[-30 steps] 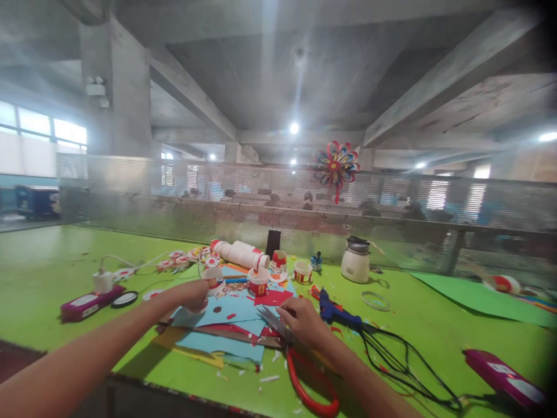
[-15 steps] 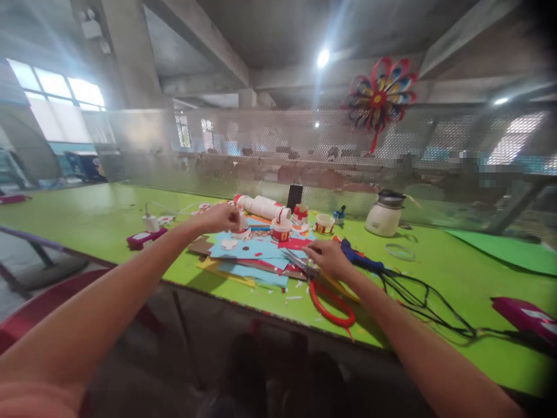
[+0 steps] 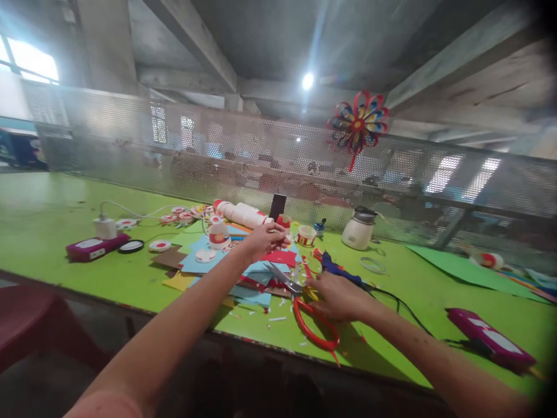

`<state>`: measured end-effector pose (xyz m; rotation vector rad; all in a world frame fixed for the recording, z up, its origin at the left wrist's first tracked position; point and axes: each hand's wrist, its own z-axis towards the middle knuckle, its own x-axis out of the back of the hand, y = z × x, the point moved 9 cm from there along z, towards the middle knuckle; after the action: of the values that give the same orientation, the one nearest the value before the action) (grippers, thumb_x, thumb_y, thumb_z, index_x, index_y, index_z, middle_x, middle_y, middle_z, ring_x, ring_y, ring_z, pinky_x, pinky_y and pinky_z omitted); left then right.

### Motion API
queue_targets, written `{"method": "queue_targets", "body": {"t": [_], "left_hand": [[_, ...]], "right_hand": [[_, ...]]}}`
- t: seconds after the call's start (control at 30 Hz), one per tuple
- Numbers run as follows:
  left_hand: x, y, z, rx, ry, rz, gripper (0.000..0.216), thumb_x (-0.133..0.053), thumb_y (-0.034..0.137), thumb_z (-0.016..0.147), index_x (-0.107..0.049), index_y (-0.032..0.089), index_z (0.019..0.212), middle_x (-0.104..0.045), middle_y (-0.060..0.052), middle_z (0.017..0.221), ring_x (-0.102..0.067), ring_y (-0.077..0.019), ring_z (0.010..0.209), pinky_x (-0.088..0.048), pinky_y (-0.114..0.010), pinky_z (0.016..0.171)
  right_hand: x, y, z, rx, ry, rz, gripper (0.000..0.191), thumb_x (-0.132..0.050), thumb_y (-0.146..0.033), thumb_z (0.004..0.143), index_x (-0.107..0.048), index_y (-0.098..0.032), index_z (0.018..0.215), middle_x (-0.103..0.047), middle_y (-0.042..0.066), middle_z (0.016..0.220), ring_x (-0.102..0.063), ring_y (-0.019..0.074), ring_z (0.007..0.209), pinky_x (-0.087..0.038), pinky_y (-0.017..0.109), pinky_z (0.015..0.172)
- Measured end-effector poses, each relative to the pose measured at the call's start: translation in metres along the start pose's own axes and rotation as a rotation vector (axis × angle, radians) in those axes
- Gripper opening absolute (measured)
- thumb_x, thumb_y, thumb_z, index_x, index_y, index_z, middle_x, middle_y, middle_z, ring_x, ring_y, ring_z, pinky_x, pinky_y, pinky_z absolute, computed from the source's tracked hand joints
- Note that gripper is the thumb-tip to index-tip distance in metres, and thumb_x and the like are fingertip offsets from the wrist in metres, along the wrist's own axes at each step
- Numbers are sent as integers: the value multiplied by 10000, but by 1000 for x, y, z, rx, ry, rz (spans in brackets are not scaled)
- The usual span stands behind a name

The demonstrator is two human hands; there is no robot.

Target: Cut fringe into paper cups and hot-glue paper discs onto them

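Note:
My left hand (image 3: 262, 240) reaches out over a pile of blue and red coloured paper (image 3: 195, 262). Its fingers are curled, and what they hold is hidden. A white paper cup with a red mark (image 3: 217, 235) stands to its left, and two red-banded cups (image 3: 306, 235) stand just beyond it. My right hand (image 3: 338, 296) lies on the green table (image 3: 56, 215) with bent fingers gripping the red-handled scissors (image 3: 314, 326) near the pivot. The blades point toward the paper pile.
A blue glue gun (image 3: 337, 270) with black cords lies behind my right hand. Also here are a white pot (image 3: 359, 230), a clear tape ring (image 3: 372, 265), magenta power strips (image 3: 92, 248) (image 3: 489, 342), lying stacked cups (image 3: 242, 213), a mesh fence with a paper flower (image 3: 357, 123) and a dark red chair (image 3: 26, 328).
My left hand left the white cup standing on the left of the pile and moved right. My right hand slid back along the scissors toward the red handle. The view shifted.

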<state>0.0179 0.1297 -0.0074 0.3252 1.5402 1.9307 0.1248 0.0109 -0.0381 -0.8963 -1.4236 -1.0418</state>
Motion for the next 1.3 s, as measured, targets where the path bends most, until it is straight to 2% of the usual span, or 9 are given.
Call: {"method": "queue_targets", "body": {"t": [0.13,0.23,0.4,0.53,0.67,0.8,0.97,1.1,1.3], "left_hand": [[1,-10,-2,45,5,-72,196,-677,190,715,-513,128,804,-665,-57,673,-612,-90,572,-428,-193,528],[5,-13,-5,65,37,-97,115,-616,137,758,-517,121,815,-674,-65,684,-634,-107,612,-456,-218,583],[10,-12,-10,57,111,-107,61,-572,108,779,-530,119,822,-685,-82,723,-645,-131,649,-480,-278,665],[14,-2,-15,9,188,-72,55,-595,128,761,-554,119,797,-674,-78,709,-624,-124,613,-471,-287,648],[22,15,-21,-88,266,-87,119,-657,204,717,-586,119,761,-643,-56,673,-596,-115,605,-437,-254,582],[22,25,-26,-171,281,-147,157,-693,233,677,-589,119,704,-617,-38,659,-569,-112,631,-430,-248,603],[15,20,-31,-144,316,-189,162,-692,246,683,-591,120,671,-616,-37,703,-565,-104,678,-427,-245,669],[13,23,-35,-197,353,-186,150,-677,257,703,-598,131,688,-639,-50,765,-566,-104,665,-436,-275,709],[8,28,-39,-286,370,-207,132,-650,251,738,-593,135,708,-648,-49,805,-587,-118,733,-438,-310,801]], "right_hand": [[-11,-1,-3,-37,4,47,412,-540,-219,761,-564,-222,1173,-673,121,953,-617,272,854,-415,340,679],[-15,2,-2,-45,-6,119,453,-520,-250,750,-538,-252,1203,-673,114,993,-612,283,883,-406,342,702],[-24,10,-4,-88,-30,246,628,-605,-295,662,-480,-281,1277,-634,107,1095,-582,283,964,-408,343,768],[-29,19,-6,-193,36,330,521,-583,-294,674,-550,-237,1191,-647,132,1075,-586,313,942,-419,386,758],[-16,26,-12,-239,141,449,408,-557,-265,695,-572,-232,1102,-679,87,895,-611,254,760,-443,340,659],[15,28,-12,-183,274,596,402,-488,-229,707,-508,-200,1108,-639,29,738,-592,201,637,-461,301,591],[46,17,-7,-24,455,803,407,-461,-255,738,-414,-180,1135,-650,68,867,-627,229,806,-489,373,773],[35,-3,-5,137,416,1181,353,-449,-220,814,-407,-209,1164,-630,80,995,-620,226,884,-497,398,819],[14,-20,-5,32,418,1201,397,-506,-227,802,-438,-251,1193,-625,49,1031,-608,221,898,-500,352,785]]}}
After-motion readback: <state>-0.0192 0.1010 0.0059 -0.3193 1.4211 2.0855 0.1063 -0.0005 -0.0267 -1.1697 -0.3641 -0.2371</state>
